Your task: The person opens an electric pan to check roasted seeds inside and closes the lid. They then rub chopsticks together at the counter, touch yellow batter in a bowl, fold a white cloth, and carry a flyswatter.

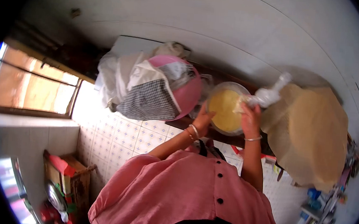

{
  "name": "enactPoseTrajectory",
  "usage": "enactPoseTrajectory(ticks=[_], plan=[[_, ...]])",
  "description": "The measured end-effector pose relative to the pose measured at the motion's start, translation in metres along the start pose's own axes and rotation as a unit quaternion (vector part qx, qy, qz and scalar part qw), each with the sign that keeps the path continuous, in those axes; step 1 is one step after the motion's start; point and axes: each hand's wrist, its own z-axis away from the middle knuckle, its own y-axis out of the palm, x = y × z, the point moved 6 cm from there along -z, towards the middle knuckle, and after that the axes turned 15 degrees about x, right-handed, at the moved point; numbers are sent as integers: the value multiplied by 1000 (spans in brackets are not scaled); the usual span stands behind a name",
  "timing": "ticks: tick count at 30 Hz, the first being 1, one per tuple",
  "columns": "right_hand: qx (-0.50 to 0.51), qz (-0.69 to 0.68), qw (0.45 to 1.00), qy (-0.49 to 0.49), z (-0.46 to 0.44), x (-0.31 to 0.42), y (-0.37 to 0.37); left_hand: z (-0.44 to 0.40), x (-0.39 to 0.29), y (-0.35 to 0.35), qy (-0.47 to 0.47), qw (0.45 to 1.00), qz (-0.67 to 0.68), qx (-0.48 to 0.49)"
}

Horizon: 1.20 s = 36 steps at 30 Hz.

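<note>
A round bowl (228, 87) with yellow contents, possibly flour or batter, stands in front of me on a dark surface. My left hand (202, 121), with bangles at the wrist, grips the bowl's near left rim, its thumb inside the edge. Above the right side of the bowl, my right hand (250, 117) is closed around a clear plastic bag (268, 96). One end of the bag, with something pale in it, hangs over the yellow contents; the other end sticks out up and to the right. What exactly the bag contains is too blurred to tell.
Left of the bowl sits a pink basin (191, 90) with a checked cloth (151, 101) and white cloths over it. A large tan sheet (309, 126) covers the right side. Below lies a tiled floor (123, 133); a wooden box (79, 184) stands lower left.
</note>
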Motion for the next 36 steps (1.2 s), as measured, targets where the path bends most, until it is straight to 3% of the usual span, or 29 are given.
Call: enactPoseTrajectory(ticks=[2, 4, 8, 11, 14, 16, 20, 32, 36], plan=[[23, 17, 1000, -2, -1, -2, -3, -1, -3, 2, 10, 1000, -5, -8], [18, 165, 986, 19, -1, 1, -9, 4, -12, 9, 11, 1000, -6, -3], [24, 135, 990, -39, -2, 10, -10, 12, -20, 24, -29, 999, 22, 10], [-32, 203, 976, -74, -5, 17, -28, 9, -24, 27, -29, 999, 19, 13], [-16, 192, 980, -52, -4, 20, -43, 9, -17, 23, -23, 999, 43, 13], [-60, 324, 944, 6, -2, 21, -52, 5, -13, 18, -13, 1000, 8, 8], [-60, 285, 956, -27, 1, 23, -53, 5, -13, 14, -16, 1000, 20, 1], [-95, 223, 969, 53, -4, -20, -101, -12, 9, -12, -16, 999, 30, -6], [-121, 249, 958, 75, -4, -32, -114, -32, 41, -34, -8, 997, -24, -68]])
